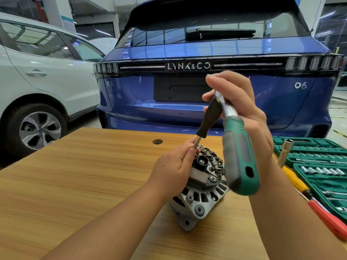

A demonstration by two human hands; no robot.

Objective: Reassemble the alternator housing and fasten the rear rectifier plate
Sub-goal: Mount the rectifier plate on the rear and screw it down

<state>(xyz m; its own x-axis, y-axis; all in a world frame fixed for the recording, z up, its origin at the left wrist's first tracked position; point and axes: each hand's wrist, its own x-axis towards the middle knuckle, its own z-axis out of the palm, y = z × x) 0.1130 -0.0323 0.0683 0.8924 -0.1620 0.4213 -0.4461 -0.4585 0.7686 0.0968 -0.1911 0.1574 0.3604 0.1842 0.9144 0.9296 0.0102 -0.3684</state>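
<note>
Wood-grain table (75,175) carries the alternator (199,192) near its right side, bare board wide to the left. Left hand (174,167) pinches the tool's shaft (195,144) above the rectifier plate (210,164); right hand (242,109) grips the green-handled ratchet (238,147). Socket case (319,166) crowds the right edge.

A wood-grain counter (75,175) carries an alternator (201,199) near its middle, with a green socket set case (319,166) and a red-handled screwdriver (326,220) at the right.
</note>
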